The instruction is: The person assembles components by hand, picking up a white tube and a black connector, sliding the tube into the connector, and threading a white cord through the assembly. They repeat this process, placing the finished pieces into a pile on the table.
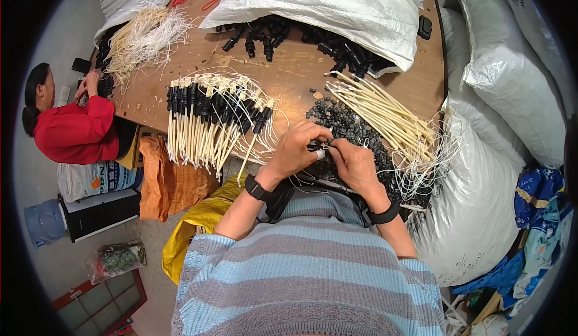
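Observation:
Over the table's near edge my left hand (299, 147) and my right hand (357, 165) meet, fingers closed in a pinch. Whatever they hold is small and hidden by the fingertips. A white band wraps one left finger. Under and beyond both hands spreads a heap of small black plastic pieces (337, 118). Right of it lies a bundle of cream rods (385, 116), with thin white wires (428, 166) loose at the near end. To the left, many cream rods with black connectors (203, 104) lie side by side, wires trailing over them toward my left wrist.
At the table's (265, 71) back, a white woven sack (325, 11) spills black connectors (265, 40). A person in red (75, 128) works at the far left beside a wire bundle (147, 41). Full white sacks (475, 203) crowd the right; orange (165, 182) and yellow sacks (192, 224) stand left.

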Demonstrator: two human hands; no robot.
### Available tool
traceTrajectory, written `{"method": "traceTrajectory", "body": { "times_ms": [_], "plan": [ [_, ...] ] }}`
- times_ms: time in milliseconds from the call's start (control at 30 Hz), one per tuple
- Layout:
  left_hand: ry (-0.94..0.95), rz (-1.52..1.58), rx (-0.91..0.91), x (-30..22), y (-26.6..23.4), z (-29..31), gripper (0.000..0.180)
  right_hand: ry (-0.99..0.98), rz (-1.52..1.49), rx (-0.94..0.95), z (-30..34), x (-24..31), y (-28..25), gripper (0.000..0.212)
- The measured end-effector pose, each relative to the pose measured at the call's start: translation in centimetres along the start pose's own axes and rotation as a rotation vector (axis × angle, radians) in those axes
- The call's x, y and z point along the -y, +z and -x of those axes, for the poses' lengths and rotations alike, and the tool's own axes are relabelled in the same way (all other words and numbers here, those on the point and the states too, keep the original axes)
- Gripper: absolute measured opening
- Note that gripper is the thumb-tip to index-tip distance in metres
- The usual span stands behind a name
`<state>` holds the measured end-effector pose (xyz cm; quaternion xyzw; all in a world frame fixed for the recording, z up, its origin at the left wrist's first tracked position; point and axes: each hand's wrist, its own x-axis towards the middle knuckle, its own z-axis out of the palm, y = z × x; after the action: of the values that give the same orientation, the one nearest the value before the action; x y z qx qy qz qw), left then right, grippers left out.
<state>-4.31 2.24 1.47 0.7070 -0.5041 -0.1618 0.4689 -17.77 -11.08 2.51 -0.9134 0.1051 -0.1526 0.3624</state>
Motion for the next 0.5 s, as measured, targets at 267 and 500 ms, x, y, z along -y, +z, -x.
{"method": "traceTrajectory", "body": {
  "times_ms": [267,500],
  "plan": [
    [-0.076,0.279,-0.132,0.3,0.3,0.9,0.015,0.033,-0.204,-0.084,0.0,0.5,0.5,0.009],
    [0.143,0.037,-0.13,1.2,0.8,1.2,0.018,0.074,-0.159,0.014,0.3,0.2,1.0,0.005]
  ]
}}
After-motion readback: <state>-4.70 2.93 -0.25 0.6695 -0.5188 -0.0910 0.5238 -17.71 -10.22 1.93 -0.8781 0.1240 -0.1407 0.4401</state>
